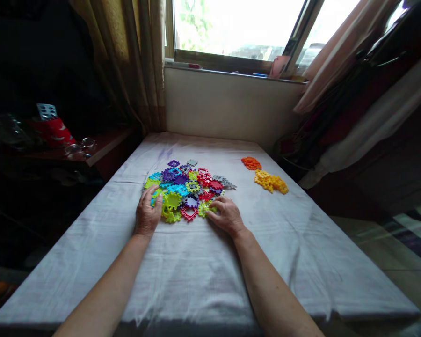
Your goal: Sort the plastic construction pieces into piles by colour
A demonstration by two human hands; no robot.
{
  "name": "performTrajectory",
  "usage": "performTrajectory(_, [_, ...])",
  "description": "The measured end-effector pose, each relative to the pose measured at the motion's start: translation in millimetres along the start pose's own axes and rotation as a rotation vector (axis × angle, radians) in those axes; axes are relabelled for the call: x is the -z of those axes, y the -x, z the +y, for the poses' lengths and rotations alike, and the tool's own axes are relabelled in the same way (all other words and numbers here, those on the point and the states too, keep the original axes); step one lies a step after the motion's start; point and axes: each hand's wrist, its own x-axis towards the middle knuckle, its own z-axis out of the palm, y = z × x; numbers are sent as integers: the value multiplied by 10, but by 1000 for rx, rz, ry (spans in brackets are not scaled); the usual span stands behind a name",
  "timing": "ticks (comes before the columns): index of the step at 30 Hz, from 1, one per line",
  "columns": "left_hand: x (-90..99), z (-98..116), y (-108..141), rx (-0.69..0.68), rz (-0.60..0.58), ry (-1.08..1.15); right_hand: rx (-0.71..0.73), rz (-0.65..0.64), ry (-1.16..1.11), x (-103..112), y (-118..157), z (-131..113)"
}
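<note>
A mixed heap of flat plastic interlocking tiles (180,189) with notched edges lies on the cloth-covered table, in purple, blue, lime green, red and grey. My left hand (149,213) rests against the heap's left side, its thumb and fingers apart beside lime-green and blue pieces. At the near right edge, my right hand (227,214) has its thumb and fingertips closed on a lime-green tile (204,208). Close to that tile lies a red square frame piece (189,214). Two separate piles sit farther right: orange tiles (251,163) and yellow tiles (271,181).
Pale wrinkled cloth covers the table (192,276). Behind it are a low wall and a window sill (231,72). A dark side cabinet (108,145) with a red container (52,132) stands left; hanging clothes (351,126) crowd the right.
</note>
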Motion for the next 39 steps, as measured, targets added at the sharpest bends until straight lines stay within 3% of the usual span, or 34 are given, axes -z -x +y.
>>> performTrajectory(4, [23,-91,-10,227,11,112,70,72,-58,26,-18,-52])
performTrajectory(7, [12,-135,-18,345,37,222,-11,236,-129,82,-38,49])
performTrajectory(11, [24,-124,-30,369,63,245,-293,387,-77,174,-76,409])
performTrajectory(15, [138,-125,-73,330,68,223,-505,374,23,206,-75,732])
performTrajectory(18, [251,-189,-137,321,119,194,-566,466,128,203,-66,798])
performTrajectory(21, [314,-295,-206,362,213,216,-474,539,146,202,-85,709])
performTrajectory(24, [302,-399,-241,369,226,219,-234,426,49,164,-110,492])
performTrajectory(27, [251,-458,-217,328,127,138,-72,262,-8,69,-103,226])
performTrajectory(33, [183,-378,-120,174,-186,-182,-225,129,176,-103,-49,-2])
performTrajectory(36, [168,-303,-103,81,-308,-216,-155,99,66,-151,-61,48])
performTrajectory(39, [165,-259,-100,-20,-316,-202,-52,105,-107,-146,-79,86])
